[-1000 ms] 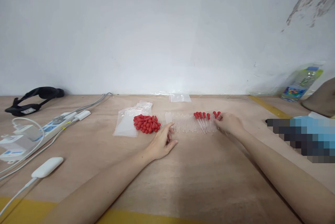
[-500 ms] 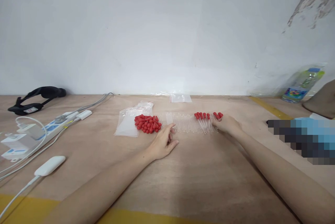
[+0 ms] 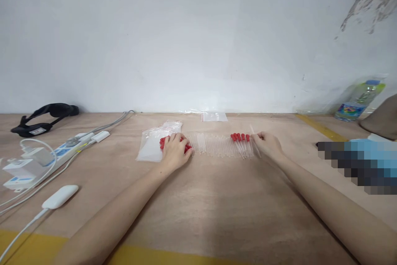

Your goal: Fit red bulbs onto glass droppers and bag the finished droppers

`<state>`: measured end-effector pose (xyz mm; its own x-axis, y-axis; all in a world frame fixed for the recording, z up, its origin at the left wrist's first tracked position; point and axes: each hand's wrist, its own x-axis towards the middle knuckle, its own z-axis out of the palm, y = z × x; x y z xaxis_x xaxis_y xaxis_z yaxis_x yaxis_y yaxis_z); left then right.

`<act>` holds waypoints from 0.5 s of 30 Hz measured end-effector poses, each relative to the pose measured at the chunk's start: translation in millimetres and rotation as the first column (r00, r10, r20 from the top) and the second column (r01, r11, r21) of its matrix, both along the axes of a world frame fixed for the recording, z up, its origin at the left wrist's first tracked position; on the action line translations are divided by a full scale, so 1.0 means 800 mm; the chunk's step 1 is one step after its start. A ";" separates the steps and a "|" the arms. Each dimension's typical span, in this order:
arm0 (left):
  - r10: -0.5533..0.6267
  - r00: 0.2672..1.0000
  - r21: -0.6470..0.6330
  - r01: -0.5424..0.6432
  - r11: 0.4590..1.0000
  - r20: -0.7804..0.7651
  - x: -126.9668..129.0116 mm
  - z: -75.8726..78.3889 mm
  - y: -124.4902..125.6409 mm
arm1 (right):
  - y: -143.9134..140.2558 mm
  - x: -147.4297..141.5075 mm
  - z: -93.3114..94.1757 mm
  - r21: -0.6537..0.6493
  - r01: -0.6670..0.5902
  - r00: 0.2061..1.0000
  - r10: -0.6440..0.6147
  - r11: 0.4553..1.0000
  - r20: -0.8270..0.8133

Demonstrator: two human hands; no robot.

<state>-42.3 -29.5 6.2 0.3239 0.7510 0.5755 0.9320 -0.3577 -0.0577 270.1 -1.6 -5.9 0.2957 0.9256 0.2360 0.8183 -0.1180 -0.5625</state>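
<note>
My left hand (image 3: 176, 152) lies over the pile of red rubber bulbs (image 3: 163, 142), fingers curved down onto it and the thumb apart. Whether a bulb sits between its fingertips is hidden. To its right runs a row of thin clear tubes (image 3: 217, 146), side by side on the table. At the row's right end are several droppers (image 3: 240, 137), clear tubes capped with red bulbs. Beside them my right hand (image 3: 269, 145) is closed, pinching a clear tube (image 3: 253, 132) that tilts slightly.
Clear plastic bags (image 3: 149, 147) lie left of the pile, another bag (image 3: 214, 116) by the wall. A power strip (image 3: 58, 151) with plugs and cables, a white adapter (image 3: 60, 196) and a black strap (image 3: 46, 118) are at left. A bottle (image 3: 356, 99) stands far right.
My left hand has moved left from the tubes onto the red bulbs. At my right hand, the rightmost red bulbs no longer show, and a bare clear tube is now at the fingertips.
</note>
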 end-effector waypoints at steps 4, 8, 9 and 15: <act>0.036 0.999 0.022 -0.035 0.999 -0.040 0.004 -0.009 0.005 | -0.024 -0.037 -0.007 0.161 -0.172 0.985 0.173 0.972 0.007; 0.031 1.000 0.026 -0.031 0.999 0.004 0.007 -0.014 0.009 | -0.050 -0.067 -0.017 0.242 -0.444 0.896 0.429 0.863 0.114; 0.031 0.999 0.029 -0.031 0.999 0.028 0.007 -0.014 0.009 | -0.054 -0.071 -0.020 0.237 -0.496 0.868 0.473 0.835 0.151; -0.105 0.953 0.062 0.091 0.994 0.284 0.013 0.000 0.001 | -0.055 -0.070 -0.035 0.240 -0.667 0.739 0.583 0.706 0.339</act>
<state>-32.1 -29.0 6.1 0.2108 0.6934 0.6890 0.8722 -0.4517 0.1877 213.8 -45.3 -33.9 -0.4221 0.7305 0.5368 0.7393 0.6201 -0.2625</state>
